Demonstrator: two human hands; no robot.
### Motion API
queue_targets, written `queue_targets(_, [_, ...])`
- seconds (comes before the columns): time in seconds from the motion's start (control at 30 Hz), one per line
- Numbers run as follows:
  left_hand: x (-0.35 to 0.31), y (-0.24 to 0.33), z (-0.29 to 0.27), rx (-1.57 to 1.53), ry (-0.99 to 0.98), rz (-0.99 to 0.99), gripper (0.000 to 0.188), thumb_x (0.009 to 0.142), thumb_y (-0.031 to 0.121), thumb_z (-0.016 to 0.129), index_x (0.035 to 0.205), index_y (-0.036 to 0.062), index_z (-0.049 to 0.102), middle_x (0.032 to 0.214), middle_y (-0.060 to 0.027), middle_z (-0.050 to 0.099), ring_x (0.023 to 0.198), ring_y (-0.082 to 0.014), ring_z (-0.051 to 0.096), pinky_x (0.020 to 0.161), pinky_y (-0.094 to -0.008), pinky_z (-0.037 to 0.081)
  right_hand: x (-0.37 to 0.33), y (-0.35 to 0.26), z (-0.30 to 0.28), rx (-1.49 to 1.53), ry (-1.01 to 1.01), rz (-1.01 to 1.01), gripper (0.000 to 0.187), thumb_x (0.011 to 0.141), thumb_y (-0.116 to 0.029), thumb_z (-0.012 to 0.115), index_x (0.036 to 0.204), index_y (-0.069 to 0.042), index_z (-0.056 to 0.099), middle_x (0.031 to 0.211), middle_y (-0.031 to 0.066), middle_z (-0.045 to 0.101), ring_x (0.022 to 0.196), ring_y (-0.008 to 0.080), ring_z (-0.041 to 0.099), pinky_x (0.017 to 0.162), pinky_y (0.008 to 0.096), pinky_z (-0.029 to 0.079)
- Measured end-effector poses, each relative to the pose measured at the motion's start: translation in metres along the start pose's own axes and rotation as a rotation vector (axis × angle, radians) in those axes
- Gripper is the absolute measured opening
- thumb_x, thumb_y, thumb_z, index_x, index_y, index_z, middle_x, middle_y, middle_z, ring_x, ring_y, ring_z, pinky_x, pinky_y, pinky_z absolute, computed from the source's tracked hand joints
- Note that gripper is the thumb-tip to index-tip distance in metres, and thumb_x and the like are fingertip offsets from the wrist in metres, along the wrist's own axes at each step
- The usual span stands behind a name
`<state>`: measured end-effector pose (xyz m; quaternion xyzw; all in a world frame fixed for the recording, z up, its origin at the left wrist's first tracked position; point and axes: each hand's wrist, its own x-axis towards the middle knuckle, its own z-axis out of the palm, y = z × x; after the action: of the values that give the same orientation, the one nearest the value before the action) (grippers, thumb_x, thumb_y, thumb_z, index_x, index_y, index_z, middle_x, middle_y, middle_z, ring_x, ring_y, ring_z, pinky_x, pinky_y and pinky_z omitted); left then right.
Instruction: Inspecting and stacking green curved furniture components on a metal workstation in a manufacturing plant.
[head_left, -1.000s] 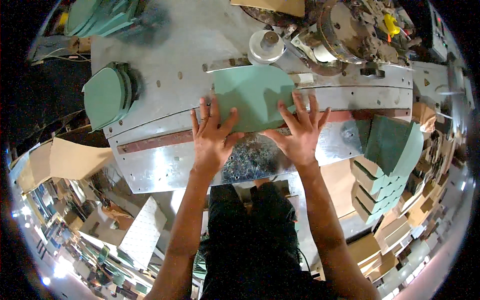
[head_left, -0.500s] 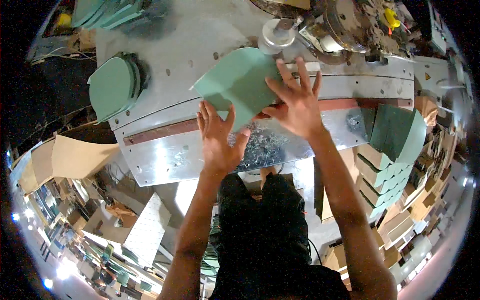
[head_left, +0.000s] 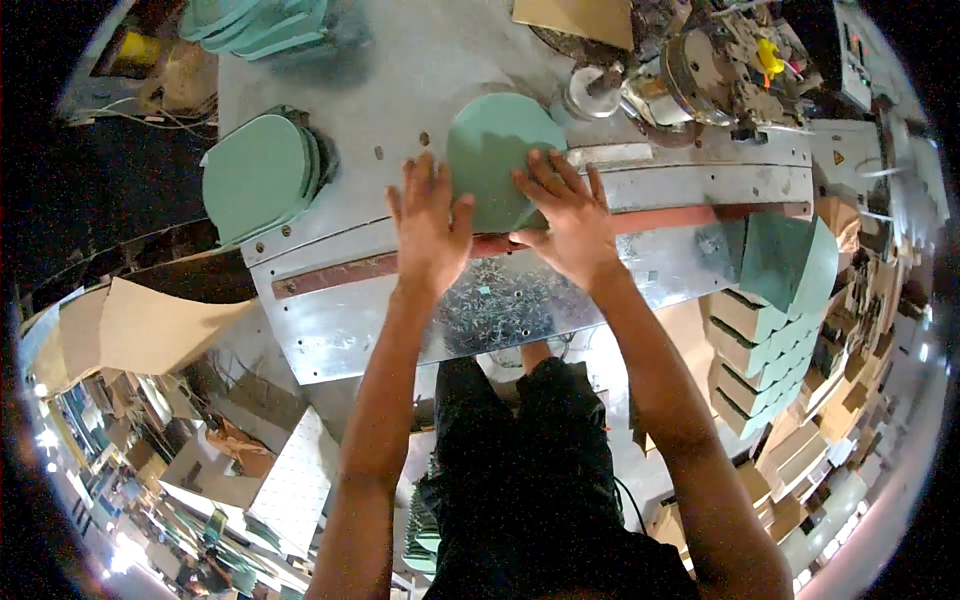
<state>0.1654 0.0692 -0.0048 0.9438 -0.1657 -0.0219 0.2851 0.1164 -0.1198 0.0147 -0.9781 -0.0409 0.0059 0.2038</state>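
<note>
A flat green sheet piece [head_left: 490, 150] with a rounded far edge lies on the grey metal machine table [head_left: 385, 90]. At its left side my left hand [head_left: 432, 225] reaches forward, fingers stretched out, the thumb close to or touching the edge. My right hand [head_left: 572, 215] rests with spread fingers on the right part of the piece. Neither hand grips it. The near end of the piece reaches a reddish-brown strip [head_left: 340, 274] that runs along the table.
To the left is a stack of similar rounded green pieces [head_left: 255, 170], with more green pieces [head_left: 262, 25] beyond it. A small capped metal cylinder [head_left: 592, 95] stands just past my right hand. Folded green pieces [head_left: 780, 265] are stacked at the right. Scraps litter the front plate [head_left: 500, 300].
The green piece has been turned, so its rounded edge now faces away from me. My left hand has moved forward along its left side; my right hand has shifted slightly left and nearer.
</note>
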Motion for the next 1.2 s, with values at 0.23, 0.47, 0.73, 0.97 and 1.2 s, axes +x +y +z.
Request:
queue_targets(0.23, [-0.011, 0.005, 0.012, -0.122, -0.136, 0.015, 0.044, 0.092, 0.023, 0.049, 0.122, -0.0084, 0.051, 0.149, -0.0292, 0.020, 0.138, -0.0523, 0.009, 0.109, -0.0632, 0.008, -0.026, -0.029, 0.002, -0.108, 0.149, 0.363, 0.059, 0.071, -0.029, 0.075, 0.126, -0.015, 0.058, 0.139, 0.0195, 0.044, 0.134, 0.0391, 0.032, 0.106, 0.0620, 0.024])
queue_targets(0.47, [-0.020, 0.013, 0.011, -0.336, -0.111, -0.049, 0.046, 0.095, 0.028, 0.046, 0.121, -0.0096, 0.050, 0.152, -0.0294, 0.008, 0.140, -0.0508, 0.003, 0.110, -0.0614, 0.003, -0.008, -0.052, 0.034, -0.085, 0.250, 0.458, 0.053, 0.077, -0.039, 0.068, 0.119, -0.006, 0.061, 0.135, 0.0210, 0.047, 0.135, 0.0411, 0.029, 0.099, 0.0735, 0.019])
queue_targets(0.73, [-0.021, -0.012, -0.016, -0.219, -0.088, -0.045, 0.046, 0.092, 0.024, 0.051, 0.124, -0.0090, 0.049, 0.147, -0.0319, 0.023, 0.140, -0.0447, 0.017, 0.112, -0.0570, 0.011, 0.015, -0.040, 0.011, -0.146, 0.099, 0.312, 0.050, 0.074, -0.033, 0.072, 0.118, -0.012, 0.062, 0.134, 0.0153, 0.048, 0.138, 0.0366, 0.026, 0.099, 0.0758, 0.017])
queue_targets(0.97, [0.043, -0.068, -0.007, 0.001, 0.257, -0.032, 0.058, 0.081, 0.019, 0.064, 0.128, -0.0064, 0.041, 0.131, -0.0275, 0.042, 0.121, -0.0410, 0.042, 0.105, -0.0475, 0.030, 0.028, -0.058, 0.014, 0.070, 0.053, 0.321, 0.066, 0.072, -0.036, 0.076, 0.129, -0.012, 0.054, 0.136, 0.0152, 0.047, 0.137, 0.0347, 0.028, 0.104, 0.0689, 0.020])
queue_targets(1.2, [-0.028, 0.003, -0.050, -1.035, 0.373, -0.152, 0.053, 0.081, -0.001, 0.057, 0.129, -0.0013, 0.033, 0.121, -0.0176, 0.045, 0.113, -0.0268, 0.047, 0.097, -0.0377, 0.038, 0.011, -0.051, 0.011, 1.068, 0.239, 0.438, 0.069, 0.083, -0.050, 0.065, 0.131, -0.002, 0.050, 0.130, 0.0166, 0.053, 0.126, 0.0280, 0.045, 0.106, 0.0443, 0.031])
